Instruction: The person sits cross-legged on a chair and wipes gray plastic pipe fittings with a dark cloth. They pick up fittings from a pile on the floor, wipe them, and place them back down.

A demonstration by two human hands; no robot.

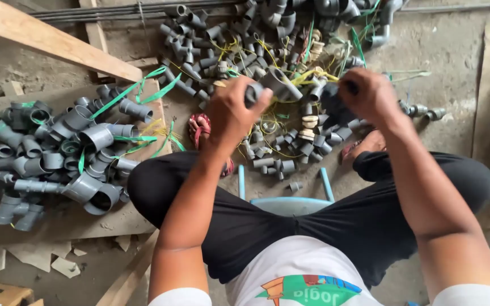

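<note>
— Nearest, what is seen?

— A white shirt with a coloured print and black trousers (245,226) are seen, worn by a person seated on a pale blue stool (290,201) with knees spread wide. Sandalled feet are planted on the dusty floor (455,45).

— And the hands?

— Both are raised in front of the knees. The left hand (231,110) is closed around a grey pipe fitting (273,85), gripped at its near end. The right hand (370,96) is curled shut; something dark is pinched in it, but what it is cannot be told. Yellow strapping (313,73) is seen running between the two hands, just behind the fitting.

— Where is the fitting held?

— Above the floor, over a scatter of small grey couplings (279,164) lying between the feet.

— What lies to the side?

— On a wooden board (86,224) to the left, larger grey elbows and tees (58,153) are heaped, some tied with green straps (137,90).

— And farther off?

— A big pile of grey fittings (228,39) is spread beyond the hands, threaded with yellow and green ties. A timber plank (46,39) is laid slantwise at the far left.
</note>
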